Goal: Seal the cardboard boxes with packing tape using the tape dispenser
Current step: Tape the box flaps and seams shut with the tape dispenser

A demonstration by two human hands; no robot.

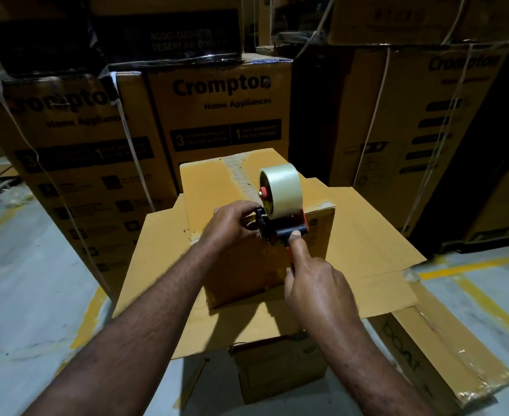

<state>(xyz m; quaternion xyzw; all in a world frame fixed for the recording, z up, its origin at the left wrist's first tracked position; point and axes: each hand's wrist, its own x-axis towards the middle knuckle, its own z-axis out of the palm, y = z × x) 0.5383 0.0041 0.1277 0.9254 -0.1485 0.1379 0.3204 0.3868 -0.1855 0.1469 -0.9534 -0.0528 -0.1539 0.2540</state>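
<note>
Your right hand (316,283) is closed round the dispenser (280,223) handle, thumb on top. Your left hand (232,223) pinches at its front end, apparently the tape end. The dispenser sits at the near top edge of the box (217,187). Judged light and rigid; the tape is sticky and thin. Its roll (283,187) stands upright, handle pointing toward you, long axis along the box seam.

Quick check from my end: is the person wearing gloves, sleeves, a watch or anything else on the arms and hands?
Nothing worn that I can see. The left hand and right hand are bare, no gloves, and no rings show on the visible fingers. Both forearms are uncovered down to the frame edge, with no sleeves, watch or wristband.
</note>
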